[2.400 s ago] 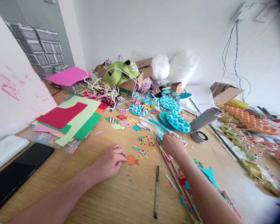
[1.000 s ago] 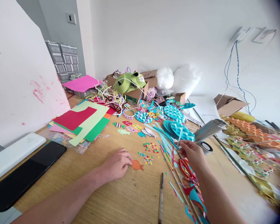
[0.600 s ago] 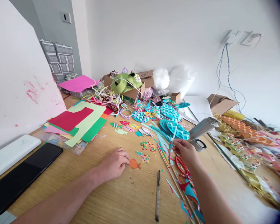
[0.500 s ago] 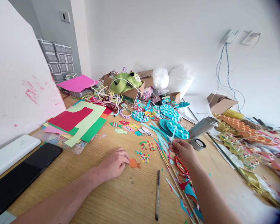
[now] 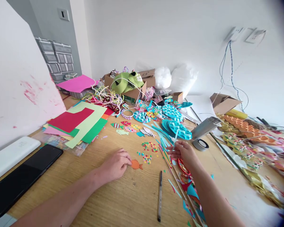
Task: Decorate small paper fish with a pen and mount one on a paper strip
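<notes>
My left hand (image 5: 115, 164) rests on the wooden table with its fingers curled, the thumb and forefinger at the left end of a small orange paper fish (image 5: 135, 164). Between the thumb and forefinger of my right hand (image 5: 183, 153) a pale blue paper strip (image 5: 176, 135) stands up, while the other fingers stretch out to the left. Just beyond the fish lie small heaps of coloured paper dots (image 5: 147, 159). Under my right hand are red-handled scissors (image 5: 184, 167), partly covered by it. A pen (image 5: 160, 196) lies nearer to me.
Decorated paper fish (image 5: 122, 132) lie farther back, near blue scalloped discs (image 5: 175, 128). A metal flask (image 5: 205, 127) lies tilted by its lid (image 5: 200, 144). Coloured paper sheets (image 5: 92, 132), a phone (image 5: 26, 179) and a white device (image 5: 16, 157) are at left. Thin sticks (image 5: 177, 183) run along the right.
My right hand's lower fingers have loosened and spread out to the left, with the blue strip still upright at the thumb and forefinger. My left hand and the orange fish stay put.
</notes>
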Demonstrator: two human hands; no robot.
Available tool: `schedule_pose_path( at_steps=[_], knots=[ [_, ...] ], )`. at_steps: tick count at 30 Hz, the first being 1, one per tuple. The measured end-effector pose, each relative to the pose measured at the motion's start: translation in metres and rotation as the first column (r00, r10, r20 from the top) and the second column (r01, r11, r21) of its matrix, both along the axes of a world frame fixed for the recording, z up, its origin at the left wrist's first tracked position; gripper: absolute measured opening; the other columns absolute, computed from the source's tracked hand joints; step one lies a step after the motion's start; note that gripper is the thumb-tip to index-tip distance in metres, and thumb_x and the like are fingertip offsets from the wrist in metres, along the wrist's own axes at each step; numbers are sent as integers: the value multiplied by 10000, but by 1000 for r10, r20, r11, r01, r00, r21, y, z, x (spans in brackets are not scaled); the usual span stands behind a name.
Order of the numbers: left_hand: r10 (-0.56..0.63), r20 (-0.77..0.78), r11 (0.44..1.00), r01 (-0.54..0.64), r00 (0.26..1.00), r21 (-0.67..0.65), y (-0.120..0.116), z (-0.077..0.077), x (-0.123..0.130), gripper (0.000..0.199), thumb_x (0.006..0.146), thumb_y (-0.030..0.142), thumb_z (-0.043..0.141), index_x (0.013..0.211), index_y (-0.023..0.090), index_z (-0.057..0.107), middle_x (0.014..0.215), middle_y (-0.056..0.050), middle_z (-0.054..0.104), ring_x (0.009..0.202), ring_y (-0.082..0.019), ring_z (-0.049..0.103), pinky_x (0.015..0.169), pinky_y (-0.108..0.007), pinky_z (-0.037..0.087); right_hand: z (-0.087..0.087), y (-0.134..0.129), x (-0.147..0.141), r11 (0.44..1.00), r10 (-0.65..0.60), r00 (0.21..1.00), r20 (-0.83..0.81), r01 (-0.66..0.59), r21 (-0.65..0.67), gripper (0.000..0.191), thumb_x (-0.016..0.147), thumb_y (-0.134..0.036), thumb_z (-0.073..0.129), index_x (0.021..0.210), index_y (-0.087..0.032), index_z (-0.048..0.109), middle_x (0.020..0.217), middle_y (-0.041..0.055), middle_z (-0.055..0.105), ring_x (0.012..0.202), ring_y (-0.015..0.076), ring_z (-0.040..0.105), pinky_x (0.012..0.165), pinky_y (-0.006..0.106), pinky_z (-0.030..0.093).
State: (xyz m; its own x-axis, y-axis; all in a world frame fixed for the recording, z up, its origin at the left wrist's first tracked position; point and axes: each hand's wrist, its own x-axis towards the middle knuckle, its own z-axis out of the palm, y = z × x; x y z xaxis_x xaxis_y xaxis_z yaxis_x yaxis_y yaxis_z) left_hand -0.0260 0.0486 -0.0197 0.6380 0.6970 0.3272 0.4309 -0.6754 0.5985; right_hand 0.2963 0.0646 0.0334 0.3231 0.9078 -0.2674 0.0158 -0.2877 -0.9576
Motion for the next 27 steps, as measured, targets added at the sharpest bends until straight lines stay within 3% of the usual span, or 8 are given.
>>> schedule_pose_path(
  at_steps=[5,7,9,12,16,19,22,27],
  knots=[
    [-1,-16,1000,1,1000,2,0,1,0,374,738,-52,489,897,158,754,920,-39,714,903,-184,587,841,-307,486,14,-13,-15,998,63,998,23,-64,29,246,717,-332,709,776,-202,509,512,-44,607,343,76,511,303,142,324],
    [1,-34,1000,-1,999,6,-1,2,0,364,744,-49,498,899,159,753,928,-42,715,917,-187,589,859,-312,481,16,-24,-32,991,131,991,28,-131,-5,275,683,-383,726,752,-192,540,387,-87,479,291,52,396,287,130,205],
    [14,-47,1000,-14,999,11,-1,3,0,350,751,-38,511,900,167,752,917,-40,715,919,-188,589,866,-315,479,16,-37,-55,955,281,958,60,-273,-118,304,678,-447,703,744,-191,552,349,-105,427,270,35,300,304,138,144],
    [13,-39,1000,-12,999,8,-1,3,-1,344,755,-28,518,911,174,748,942,-40,717,918,-184,595,855,-311,486,9,-55,-94,902,400,914,75,-377,-212,314,658,-472,678,694,-196,534,366,-119,396,285,39,319,319,151,160],
    [40,33,999,-42,999,34,0,3,0,336,773,-29,497,880,171,745,899,-34,714,875,-176,594,827,-308,495,-5,-70,-127,874,431,900,64,-400,-276,247,687,-422,624,667,-202,514,399,-117,412,301,46,344,317,164,173],
    [70,75,996,-74,995,57,-1,6,0,345,773,-38,485,891,166,737,888,-39,702,890,-174,591,847,-307,492,-14,-74,-134,867,431,899,76,-390,-311,211,725,-388,587,658,-206,505,380,-116,410,290,49,343,308,163,170],
    [49,58,996,-53,997,71,-4,10,1,403,775,-42,473,1028,160,713,980,-50,687,974,-183,567,902,-312,480,-18,-77,-135,858,445,890,102,-391,-333,224,765,-379,558,637,-210,486,351,-104,432,267,50,336,291,160,174],
    [-8,-77,997,14,997,78,-7,12,1,428,797,-5,503,1162,155,657,1133,-53,661,1085,-207,507,991,-345,444,-15,-81,-144,834,449,893,30,-407,-371,181,807,-329,518,678,-211,470,481,-29,633,284,74,472,264,153,262]
  ],
)
